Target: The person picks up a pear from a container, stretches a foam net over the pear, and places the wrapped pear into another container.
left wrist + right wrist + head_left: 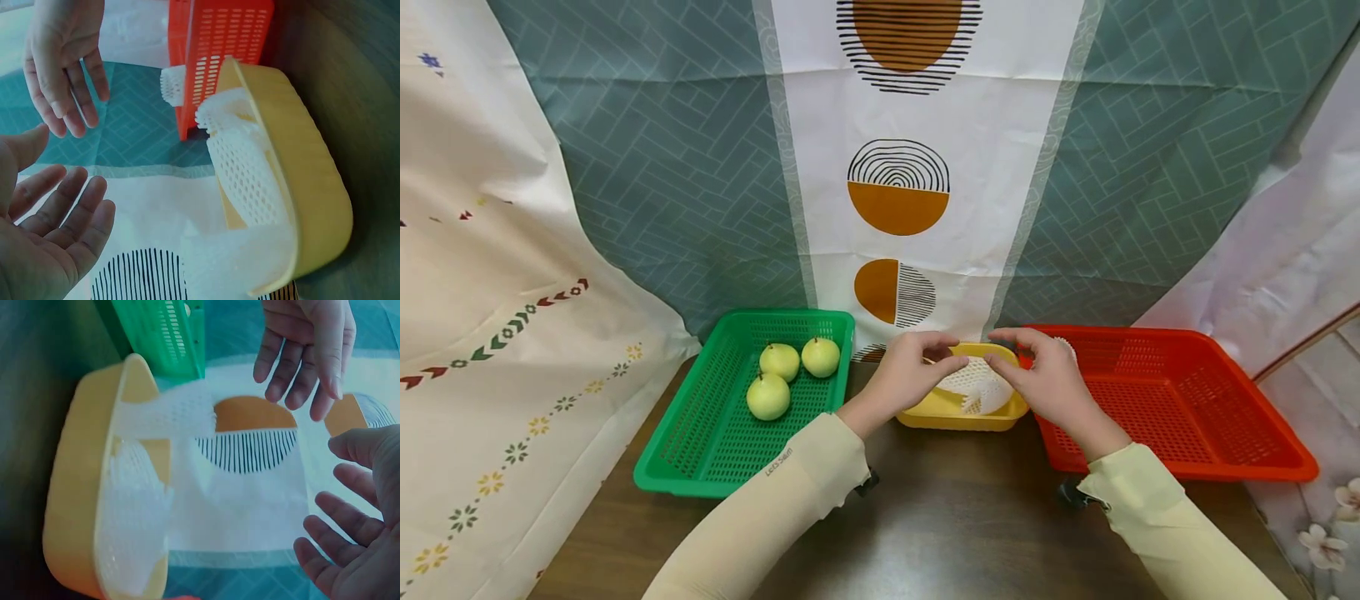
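Above a yellow plastic container [955, 423], both hands hover with a gap between them. My left hand [910, 371] has relaxed, slightly bent fingers and holds nothing. Facing it, my right hand [1051, 379] is likewise loosely curved around bare air. White foam fruit nets [988, 390] lie in the container. From the left wrist view, one net [244, 172] shows its open mesh, and another blurs at the near end. In the right wrist view, a blurred net [165, 415] sticks out over the container's rim.
To the left, a green basket [730, 483] contains three yellow-green pears [768, 396]. A red basket [1180, 467] stands on the right, with a white foam net [1065, 348] at its left edge. Patterned cloth [700, 167] hangs behind the brown table [955, 517].
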